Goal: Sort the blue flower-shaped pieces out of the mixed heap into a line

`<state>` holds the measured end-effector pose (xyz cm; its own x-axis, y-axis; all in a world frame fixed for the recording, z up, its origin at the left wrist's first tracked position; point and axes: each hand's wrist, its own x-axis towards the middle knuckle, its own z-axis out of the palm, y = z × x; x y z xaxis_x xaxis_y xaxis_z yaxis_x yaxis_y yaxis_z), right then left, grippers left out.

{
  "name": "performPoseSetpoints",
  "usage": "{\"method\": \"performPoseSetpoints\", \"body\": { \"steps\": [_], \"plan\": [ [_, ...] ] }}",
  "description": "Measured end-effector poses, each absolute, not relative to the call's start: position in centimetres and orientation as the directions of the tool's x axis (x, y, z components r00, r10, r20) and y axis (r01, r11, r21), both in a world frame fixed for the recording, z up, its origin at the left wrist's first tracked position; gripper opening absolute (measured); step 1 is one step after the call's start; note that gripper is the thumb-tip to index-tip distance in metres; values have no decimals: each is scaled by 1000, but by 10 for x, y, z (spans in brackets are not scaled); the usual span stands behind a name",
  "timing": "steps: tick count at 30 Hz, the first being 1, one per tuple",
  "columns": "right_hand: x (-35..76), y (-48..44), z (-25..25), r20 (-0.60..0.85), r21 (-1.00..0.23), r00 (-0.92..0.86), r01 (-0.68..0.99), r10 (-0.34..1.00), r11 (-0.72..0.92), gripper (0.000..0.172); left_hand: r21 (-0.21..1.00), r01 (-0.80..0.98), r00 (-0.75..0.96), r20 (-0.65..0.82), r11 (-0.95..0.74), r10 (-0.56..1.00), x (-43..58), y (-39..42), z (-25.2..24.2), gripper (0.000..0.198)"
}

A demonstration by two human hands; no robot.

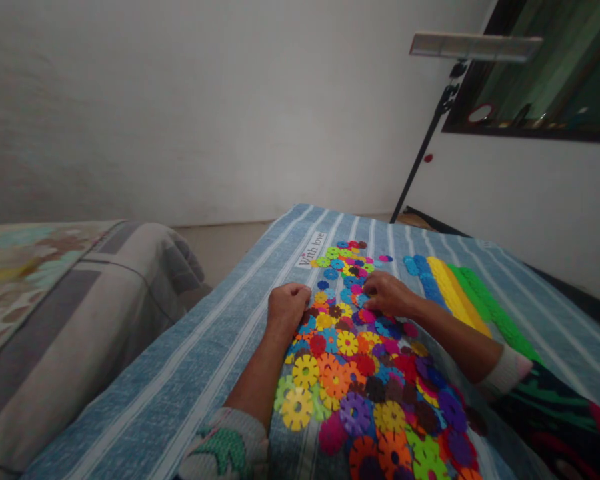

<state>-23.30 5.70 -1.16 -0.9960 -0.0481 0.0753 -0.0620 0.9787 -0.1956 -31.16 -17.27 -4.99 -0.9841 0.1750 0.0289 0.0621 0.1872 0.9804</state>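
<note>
Colourful notched plastic discs (347,343), shaped like flowers or gears, lie in a long loose pile on a blue striped cloth (220,333). At the pile's left edge my left hand (287,308) is closed, its fingers curled in; whatever they hold is hidden. My right hand (387,293) reaches over the pile from the right, fingers bent down among blue and pink discs. Its fingertips are drawn together, but I cannot make out what is between them. A "With love" label (312,250) lies beyond my left hand, beside the far discs.
Right of the pile lie rows of linked discs in blue (430,283), yellow (457,293) and green (495,310). A lamp (475,47) on a dark pole stands behind. Another covered surface (125,300) is at left, with a cable across it.
</note>
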Motion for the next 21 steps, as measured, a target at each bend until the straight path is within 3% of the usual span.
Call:
{"method": "performPoseSetpoints", "body": {
  "steps": [4,13,21],
  "plan": [
    [-232,55,-13,101,-257,-995,-24,2,966,6,978,58,-985,23,200,171,-309,-174,-46,20],
    [-228,66,-10,96,-405,-992,41,87,913,9,985,22,-983,-10,173,186,-310,-173,-47,22],
    [-231,161,13,200,-306,-879,363,432,880,4,982,21,-985,-12,190,172,-312,-173,-47,20]
  ]
}}
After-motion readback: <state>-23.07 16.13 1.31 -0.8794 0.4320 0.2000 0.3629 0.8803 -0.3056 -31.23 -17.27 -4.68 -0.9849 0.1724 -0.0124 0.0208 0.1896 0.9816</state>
